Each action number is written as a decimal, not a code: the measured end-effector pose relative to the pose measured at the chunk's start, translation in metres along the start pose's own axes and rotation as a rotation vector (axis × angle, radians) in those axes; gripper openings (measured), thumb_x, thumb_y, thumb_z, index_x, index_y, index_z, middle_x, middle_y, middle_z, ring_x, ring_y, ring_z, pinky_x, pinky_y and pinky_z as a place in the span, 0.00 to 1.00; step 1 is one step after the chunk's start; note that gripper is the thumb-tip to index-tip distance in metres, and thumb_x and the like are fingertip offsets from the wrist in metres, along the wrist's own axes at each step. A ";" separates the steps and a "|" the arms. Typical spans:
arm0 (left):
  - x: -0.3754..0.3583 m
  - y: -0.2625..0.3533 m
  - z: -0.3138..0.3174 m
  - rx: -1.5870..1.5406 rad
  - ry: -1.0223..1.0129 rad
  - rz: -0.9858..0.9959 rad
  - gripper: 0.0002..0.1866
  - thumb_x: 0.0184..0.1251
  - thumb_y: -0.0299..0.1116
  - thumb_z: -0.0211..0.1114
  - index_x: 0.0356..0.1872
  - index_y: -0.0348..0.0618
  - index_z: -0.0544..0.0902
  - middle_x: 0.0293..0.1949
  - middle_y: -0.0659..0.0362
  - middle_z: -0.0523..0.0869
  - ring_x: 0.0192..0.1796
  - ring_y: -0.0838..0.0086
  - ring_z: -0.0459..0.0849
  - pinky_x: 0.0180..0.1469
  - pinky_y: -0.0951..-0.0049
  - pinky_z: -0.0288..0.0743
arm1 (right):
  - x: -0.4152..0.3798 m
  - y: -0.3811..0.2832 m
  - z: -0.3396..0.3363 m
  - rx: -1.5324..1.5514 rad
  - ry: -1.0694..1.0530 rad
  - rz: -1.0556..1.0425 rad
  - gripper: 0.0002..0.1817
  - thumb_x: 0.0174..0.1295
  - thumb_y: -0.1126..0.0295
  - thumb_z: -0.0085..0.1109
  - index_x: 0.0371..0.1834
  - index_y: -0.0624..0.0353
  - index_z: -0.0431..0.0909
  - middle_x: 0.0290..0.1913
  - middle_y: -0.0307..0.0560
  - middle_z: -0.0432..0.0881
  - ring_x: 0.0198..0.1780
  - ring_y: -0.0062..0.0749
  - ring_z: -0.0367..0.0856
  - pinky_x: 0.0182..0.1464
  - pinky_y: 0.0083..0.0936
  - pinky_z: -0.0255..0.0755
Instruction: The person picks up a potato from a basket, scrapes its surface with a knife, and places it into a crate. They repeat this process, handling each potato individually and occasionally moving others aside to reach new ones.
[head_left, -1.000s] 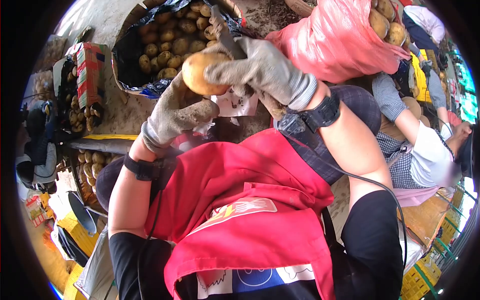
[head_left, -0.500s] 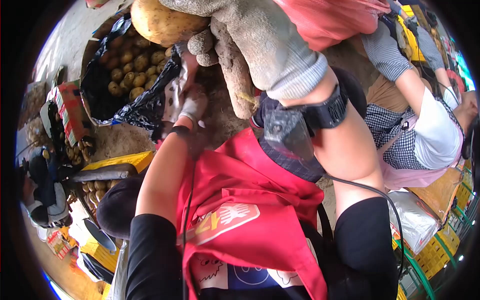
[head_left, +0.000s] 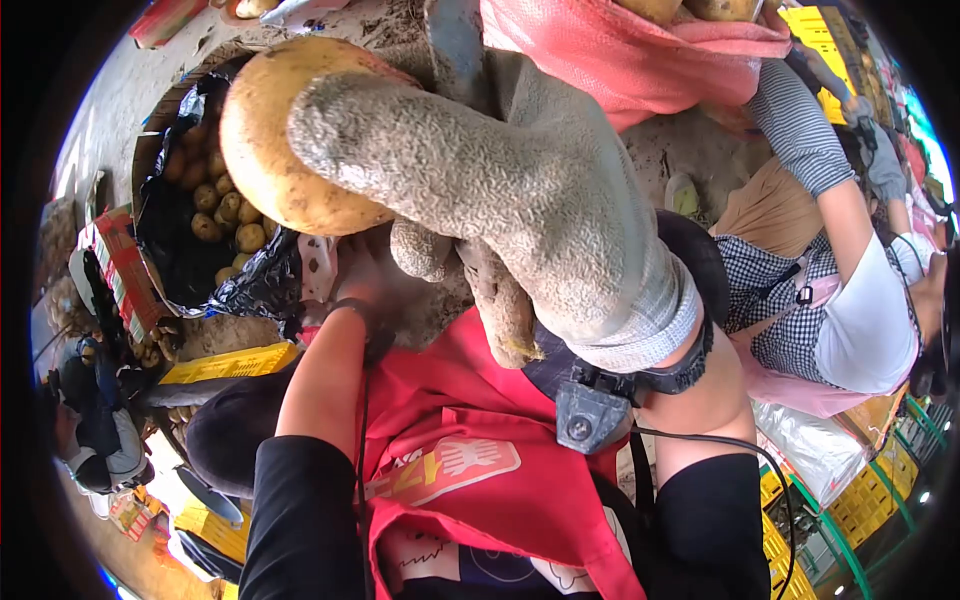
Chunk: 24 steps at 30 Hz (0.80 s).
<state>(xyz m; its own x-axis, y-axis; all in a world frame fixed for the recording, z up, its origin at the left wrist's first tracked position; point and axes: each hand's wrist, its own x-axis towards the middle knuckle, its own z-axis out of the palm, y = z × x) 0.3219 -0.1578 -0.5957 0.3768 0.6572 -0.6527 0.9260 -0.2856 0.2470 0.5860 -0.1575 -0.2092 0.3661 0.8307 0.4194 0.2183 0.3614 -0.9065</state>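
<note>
My right hand, in a dirty grey knit glove, is close to the camera. It grips a large yellow-brown potato, with one thick gloved finger or thumb lying across it and other fingers hanging below. My left hand is lower and further away, near the edge of a box lined with black plastic. Its fingers are smeared and partly hidden, so I cannot make out what they touch. Smaller potatoes lie inside the lined box.
A pink sack with potatoes in its mouth stands at the top. A person in a checked apron sits at the right; another person is at the far left. Yellow crates stand around. A cable runs from my right wrist device.
My right hand has come lower in view with the potato still in it, its glove turned to show more. The left hand has moved down and left, away from where it was.
</note>
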 end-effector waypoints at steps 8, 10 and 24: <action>-0.048 -0.165 0.021 0.207 -0.201 -0.187 0.29 0.70 0.50 0.58 0.67 0.46 0.83 0.65 0.49 0.85 0.70 0.59 0.80 0.74 0.61 0.69 | -0.028 -0.015 -0.029 0.287 -0.140 0.313 0.20 0.64 0.56 0.76 0.51 0.56 0.84 0.33 0.39 0.85 0.26 0.24 0.82 0.27 0.23 0.76; -0.054 -0.212 0.012 0.258 -0.246 -0.252 0.30 0.69 0.51 0.59 0.67 0.47 0.83 0.66 0.49 0.85 0.71 0.58 0.79 0.74 0.61 0.69 | -0.025 -0.017 -0.023 0.466 -0.200 0.455 0.23 0.63 0.55 0.77 0.53 0.57 0.82 0.33 0.39 0.85 0.25 0.23 0.81 0.26 0.21 0.75; 0.013 -0.109 -0.001 0.245 -0.095 -0.038 0.24 0.78 0.42 0.50 0.71 0.51 0.76 0.64 0.46 0.82 0.63 0.51 0.83 0.59 0.52 0.78 | -0.009 -0.039 0.033 0.678 -0.269 0.740 0.29 0.64 0.52 0.77 0.62 0.56 0.80 0.34 0.32 0.83 0.22 0.11 0.73 0.23 0.15 0.64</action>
<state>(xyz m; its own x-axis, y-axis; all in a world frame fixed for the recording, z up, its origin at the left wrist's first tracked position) 0.2261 -0.1177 -0.6303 0.3269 0.6054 -0.7257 0.9016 -0.4299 0.0475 0.5437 -0.1655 -0.1790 -0.0314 0.9788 -0.2025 -0.5640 -0.1846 -0.8048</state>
